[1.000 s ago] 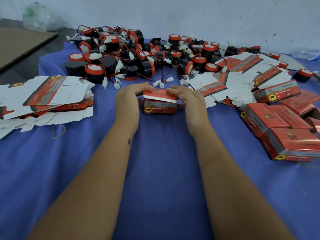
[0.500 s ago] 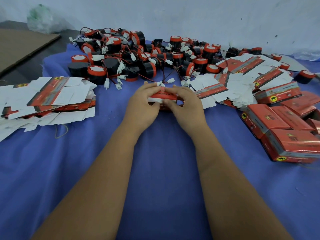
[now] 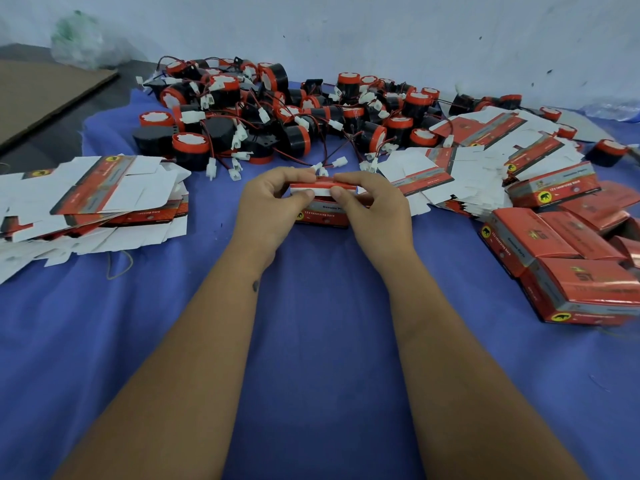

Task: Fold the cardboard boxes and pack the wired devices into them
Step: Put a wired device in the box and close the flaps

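A small red cardboard box (image 3: pixel 323 211) stands on the blue cloth at the middle. My left hand (image 3: pixel 272 209) grips its left end and my right hand (image 3: pixel 374 211) grips its right end; both thumbs press on the white tuck flap of the lid. Whatever is inside the box is hidden. Behind it lies a heap of black and red wired devices (image 3: pixel 277 116) with white plugs. Flat unfolded boxes (image 3: pixel 93 195) are stacked at the left, more flat boxes (image 3: pixel 478 161) at the right.
Several closed red boxes (image 3: pixel 568 258) are piled at the right edge. The blue cloth (image 3: pixel 311 341) covers the table. A brown cardboard sheet (image 3: pixel 41 95) and a plastic bag (image 3: pixel 81 41) lie at the far left, against the white wall.
Both hands closed in over the box, then drew back slightly; the thumbs now press the lid's white flap at the front edge.
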Tool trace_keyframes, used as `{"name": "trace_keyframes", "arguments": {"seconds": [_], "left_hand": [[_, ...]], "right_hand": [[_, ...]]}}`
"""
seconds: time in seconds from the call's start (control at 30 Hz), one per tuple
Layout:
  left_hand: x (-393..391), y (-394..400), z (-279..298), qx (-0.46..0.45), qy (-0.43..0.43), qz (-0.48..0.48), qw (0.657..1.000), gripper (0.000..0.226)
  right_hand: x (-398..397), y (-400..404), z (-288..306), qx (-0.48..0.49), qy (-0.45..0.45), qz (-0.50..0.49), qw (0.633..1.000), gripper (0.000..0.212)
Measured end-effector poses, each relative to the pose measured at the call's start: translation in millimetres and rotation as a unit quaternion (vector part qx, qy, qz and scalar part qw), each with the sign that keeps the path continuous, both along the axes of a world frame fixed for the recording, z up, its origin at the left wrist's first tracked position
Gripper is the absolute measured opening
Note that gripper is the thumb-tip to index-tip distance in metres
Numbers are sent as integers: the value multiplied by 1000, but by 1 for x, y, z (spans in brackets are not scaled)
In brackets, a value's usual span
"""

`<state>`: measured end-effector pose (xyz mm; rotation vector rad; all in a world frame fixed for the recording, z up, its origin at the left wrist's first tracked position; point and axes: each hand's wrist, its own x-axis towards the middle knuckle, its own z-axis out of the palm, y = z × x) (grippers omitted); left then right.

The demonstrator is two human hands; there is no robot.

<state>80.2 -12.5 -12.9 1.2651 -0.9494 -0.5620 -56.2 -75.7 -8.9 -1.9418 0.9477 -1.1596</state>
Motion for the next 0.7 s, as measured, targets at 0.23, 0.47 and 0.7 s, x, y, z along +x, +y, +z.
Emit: {"name": "trace_keyframes", "arguments": {"seconds": [0.23, 0.47, 0.7], "left_hand": [[3, -3, -1, -23, 109, -10, 994, 26], [7, -5, -4, -20, 128, 22, 991, 22], [7, -5, -4, -17, 111, 33, 993, 21]], "right_hand": [[-1, 4, 3, 13, -45, 0, 999, 28], [-4, 0, 3, 60, -69, 4, 996, 23], [-3, -3, 1, 87, -102, 5, 991, 12]]}}
